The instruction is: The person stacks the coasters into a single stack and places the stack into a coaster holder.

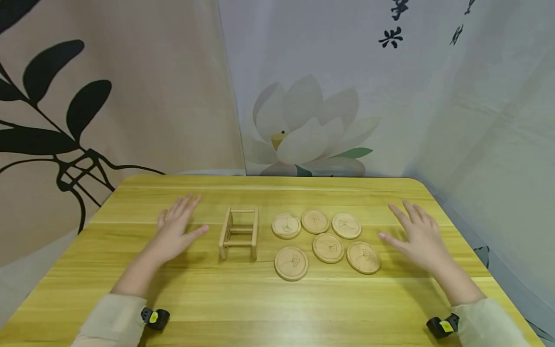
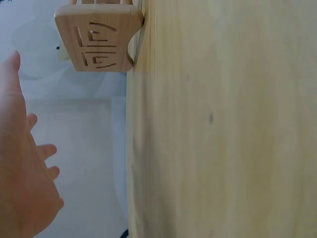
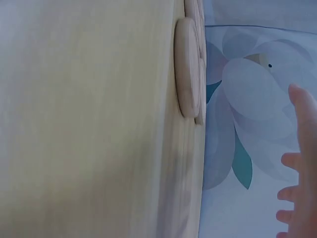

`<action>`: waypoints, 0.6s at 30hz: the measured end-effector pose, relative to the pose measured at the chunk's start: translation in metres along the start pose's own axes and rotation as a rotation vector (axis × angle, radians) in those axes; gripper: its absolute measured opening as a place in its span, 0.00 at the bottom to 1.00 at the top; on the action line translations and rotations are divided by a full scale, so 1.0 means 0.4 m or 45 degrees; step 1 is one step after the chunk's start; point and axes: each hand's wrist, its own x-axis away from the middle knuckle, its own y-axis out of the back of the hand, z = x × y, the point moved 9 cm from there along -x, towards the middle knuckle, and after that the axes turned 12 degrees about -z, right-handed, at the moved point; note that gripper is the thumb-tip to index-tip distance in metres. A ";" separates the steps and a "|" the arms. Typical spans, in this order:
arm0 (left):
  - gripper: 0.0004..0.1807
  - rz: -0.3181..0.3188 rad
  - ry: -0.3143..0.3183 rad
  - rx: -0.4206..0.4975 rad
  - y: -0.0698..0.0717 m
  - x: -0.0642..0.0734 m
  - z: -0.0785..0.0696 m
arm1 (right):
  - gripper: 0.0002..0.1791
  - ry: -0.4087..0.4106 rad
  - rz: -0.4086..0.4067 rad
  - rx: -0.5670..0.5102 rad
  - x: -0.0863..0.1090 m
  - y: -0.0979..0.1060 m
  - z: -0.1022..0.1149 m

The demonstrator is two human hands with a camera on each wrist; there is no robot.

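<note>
My left hand [image 1: 175,233] hovers over the table with its fingers spread, left of a small wooden rack [image 1: 239,232]. In the left wrist view the rack's side panel [image 2: 101,42] shows cut-out slots and a curved lower edge. On the right, my right hand [image 1: 417,239] is held over the table, fingers apart and nothing in them. Nearest to it lies a round wooden coaster [image 1: 363,258] engraved with a leaf-like design. Several similar coasters [image 1: 291,263] lie flat between the rack and the right hand. The right wrist view shows one coaster's thick edge [image 3: 185,69].
The yellow wooden table [image 1: 303,313] has rounded far corners. Behind it hangs a curtain [image 1: 173,96] printed with dark leaves, a pale lotus [image 1: 312,130] and black characters. Each wrist carries a small black camera [image 1: 155,318] at the sleeve cuff.
</note>
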 end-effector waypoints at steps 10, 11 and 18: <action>0.43 -0.013 -0.019 0.173 -0.028 -0.007 -0.004 | 0.45 0.006 -0.014 -0.078 0.018 -0.013 0.038; 0.43 -0.012 -0.016 0.185 -0.030 -0.007 -0.005 | 0.44 0.010 -0.014 -0.080 0.019 -0.015 0.041; 0.43 0.009 0.028 0.273 -0.047 -0.002 -0.009 | 0.43 0.004 -0.003 -0.154 0.030 -0.031 0.063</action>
